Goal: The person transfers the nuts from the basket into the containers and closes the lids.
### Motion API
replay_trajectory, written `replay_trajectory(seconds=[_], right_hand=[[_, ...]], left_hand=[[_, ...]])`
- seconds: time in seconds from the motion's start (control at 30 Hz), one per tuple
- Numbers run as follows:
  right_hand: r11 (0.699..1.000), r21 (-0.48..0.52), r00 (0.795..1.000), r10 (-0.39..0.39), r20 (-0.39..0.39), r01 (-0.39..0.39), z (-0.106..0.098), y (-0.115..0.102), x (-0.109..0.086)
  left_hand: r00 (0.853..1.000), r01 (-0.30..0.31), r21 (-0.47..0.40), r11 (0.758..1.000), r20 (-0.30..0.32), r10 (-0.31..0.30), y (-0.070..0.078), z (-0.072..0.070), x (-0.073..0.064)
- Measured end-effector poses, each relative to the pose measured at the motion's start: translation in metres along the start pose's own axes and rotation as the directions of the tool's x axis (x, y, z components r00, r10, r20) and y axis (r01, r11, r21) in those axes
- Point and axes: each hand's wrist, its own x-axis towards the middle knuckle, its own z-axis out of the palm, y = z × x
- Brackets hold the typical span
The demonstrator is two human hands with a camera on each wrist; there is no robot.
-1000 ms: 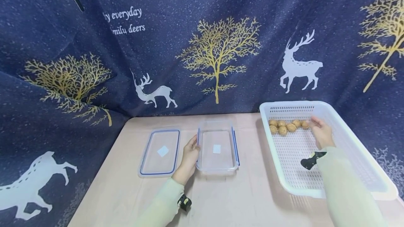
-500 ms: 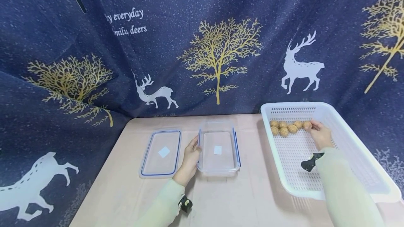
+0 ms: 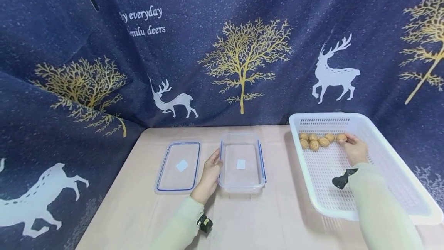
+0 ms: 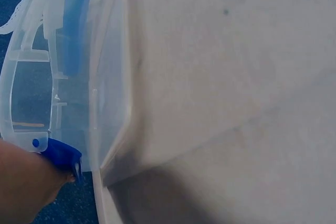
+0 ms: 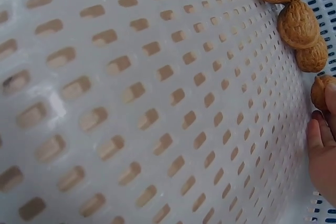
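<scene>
My left hand (image 3: 210, 171) grips the left side of a clear plastic food container (image 3: 241, 186), which stands without its lid. In the left wrist view, the fingers (image 4: 26, 182) are beside the container's blue side clip (image 4: 60, 153). On the right, my right hand (image 3: 356, 151) reaches into a white perforated basket (image 3: 326, 200). Its thumb and fingers pinch a walnut (image 3: 341, 137) at the right end of a group. In the right wrist view that walnut (image 5: 321, 90) is partly hidden by the thumb. Several other walnuts (image 3: 313, 145) lie along the basket's far end.
A clear lid (image 3: 180, 182) with a blue seal lies flat left of the container. The pale table (image 3: 274, 215) ends at the back against a dark blue curtain (image 3: 215, 107) printed with deer and trees. The basket's raised rim (image 3: 305, 180) stands to the container's right.
The right hand's fingers have closed round the rightmost walnut. The left hand has stayed on the container. The head view has shifted slightly.
</scene>
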Motion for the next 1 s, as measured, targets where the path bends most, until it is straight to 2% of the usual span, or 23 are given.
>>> replay_trajectory(seconds=[0.13,0.23,0.63,0.77,0.87,1.0], right_hand=[[0.992,0.102,0.998,0.070,0.001,-0.070,-0.004,-0.004,-0.002],[0.982,0.143,0.993,0.119,0.013,-0.120,-0.007,-0.007,-0.003],[0.980,0.160,0.993,0.117,0.030,-0.121,-0.012,-0.031,0.001],[0.966,0.234,0.994,0.106,0.039,-0.112,-0.012,-0.043,0.002],[0.934,0.336,0.993,0.114,0.040,-0.120,-0.011,-0.052,0.002],[0.901,0.410,0.990,0.135,0.043,-0.141,-0.009,-0.065,0.002]], left_hand=[[1.000,0.002,-0.019,1.000,0.017,-0.002,0.000,0.001,0.000],[1.000,0.003,-0.025,1.000,0.023,-0.003,0.000,0.001,0.000],[1.000,-0.014,-0.022,1.000,0.010,0.015,-0.001,0.000,-0.001],[1.000,-0.023,-0.027,0.999,0.010,0.023,-0.001,0.001,-0.001],[1.000,-0.019,-0.025,0.999,0.014,0.020,-0.001,0.001,-0.002],[1.000,-0.008,-0.017,1.000,0.015,0.008,0.000,0.002,-0.003]])
